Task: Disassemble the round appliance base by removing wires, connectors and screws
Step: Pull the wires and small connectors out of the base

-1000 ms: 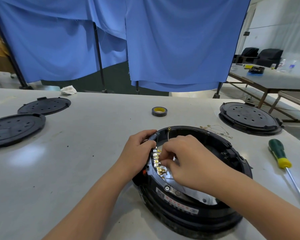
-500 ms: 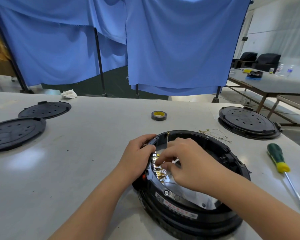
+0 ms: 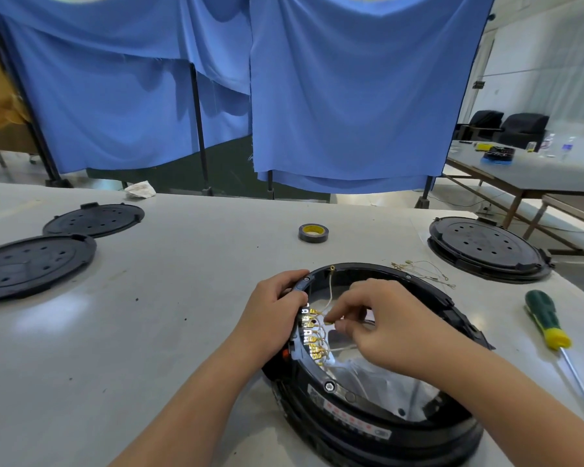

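The round black appliance base (image 3: 378, 429) lies open on the white table (image 3: 155, 298), tilted toward me. A row of gold connectors (image 3: 312, 338) with thin pale wires runs along its inner left wall. My left hand (image 3: 270, 318) grips the base's left rim, thumb over the top edge. My right hand (image 3: 381, 325) reaches inside the base and pinches one gold connector with its wire (image 3: 329, 322), just clear of the row. Another pale wire (image 3: 331, 288) rises to a terminal on the far rim.
A green and yellow screwdriver (image 3: 550, 328) lies to the right. Loose removed wires (image 3: 422, 271) sit behind the base, with a tape roll (image 3: 312, 232) farther back. Black round covers lie at the left (image 3: 31, 264), (image 3: 95, 219) and right (image 3: 486, 247).
My right hand has drawn back from the connector row toward the right, pulling one gold connector and its wire off. The left hand stays on the rim. The camera tilted up slightly.
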{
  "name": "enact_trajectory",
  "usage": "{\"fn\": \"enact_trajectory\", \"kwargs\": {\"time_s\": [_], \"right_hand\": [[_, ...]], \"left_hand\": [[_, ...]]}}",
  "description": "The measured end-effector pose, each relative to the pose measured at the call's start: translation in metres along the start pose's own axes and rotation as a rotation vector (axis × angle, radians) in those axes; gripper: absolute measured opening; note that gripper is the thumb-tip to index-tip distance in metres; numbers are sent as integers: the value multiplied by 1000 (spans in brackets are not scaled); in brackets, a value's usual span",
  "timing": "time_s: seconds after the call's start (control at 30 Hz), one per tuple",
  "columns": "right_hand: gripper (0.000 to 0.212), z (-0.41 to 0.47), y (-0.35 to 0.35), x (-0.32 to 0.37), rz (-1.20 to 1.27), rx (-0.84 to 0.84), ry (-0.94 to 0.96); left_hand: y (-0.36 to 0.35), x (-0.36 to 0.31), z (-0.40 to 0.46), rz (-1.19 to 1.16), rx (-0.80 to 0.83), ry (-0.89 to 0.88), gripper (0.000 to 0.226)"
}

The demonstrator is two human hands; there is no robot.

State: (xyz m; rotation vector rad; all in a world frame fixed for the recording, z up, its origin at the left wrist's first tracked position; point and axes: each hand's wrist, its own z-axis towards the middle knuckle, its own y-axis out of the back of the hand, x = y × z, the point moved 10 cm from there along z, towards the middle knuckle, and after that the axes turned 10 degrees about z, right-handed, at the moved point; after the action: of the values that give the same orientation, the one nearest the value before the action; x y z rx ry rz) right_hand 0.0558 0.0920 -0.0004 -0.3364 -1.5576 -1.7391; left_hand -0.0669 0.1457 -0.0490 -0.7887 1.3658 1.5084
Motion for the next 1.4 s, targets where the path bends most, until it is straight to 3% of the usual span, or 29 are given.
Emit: {"fn": "enact_trajectory", "kwargs": {"time_s": [0.2, 0.47, 0.67, 0.87, 1.13, 1.3, 1.4], "right_hand": [[17, 7, 26, 1, 159, -165, -9], [18, 7, 109, -23, 674, -376, -135], [7, 25, 160, -90, 968, -601, -276], [3, 30, 134, -184, 1149, -701, -558], [12, 11, 92, -254, 946, -722, -786], [19, 13, 112, -251, 361, -628, -722], [23, 18, 125, -230, 171, -591, -647]], "left_hand": [[0, -1, 0, -21, 10, -10, 43], [0, 5, 1, -22, 15, 14, 38], [-1, 1, 0, -25, 28, 8, 41], [-1, -1, -1, -34, 27, 7, 43], [-1, -1, 0, -29, 25, 5, 41], [0, 0, 0, -24, 19, 10, 41], [0, 0, 1, -19, 17, 10, 40]]}}
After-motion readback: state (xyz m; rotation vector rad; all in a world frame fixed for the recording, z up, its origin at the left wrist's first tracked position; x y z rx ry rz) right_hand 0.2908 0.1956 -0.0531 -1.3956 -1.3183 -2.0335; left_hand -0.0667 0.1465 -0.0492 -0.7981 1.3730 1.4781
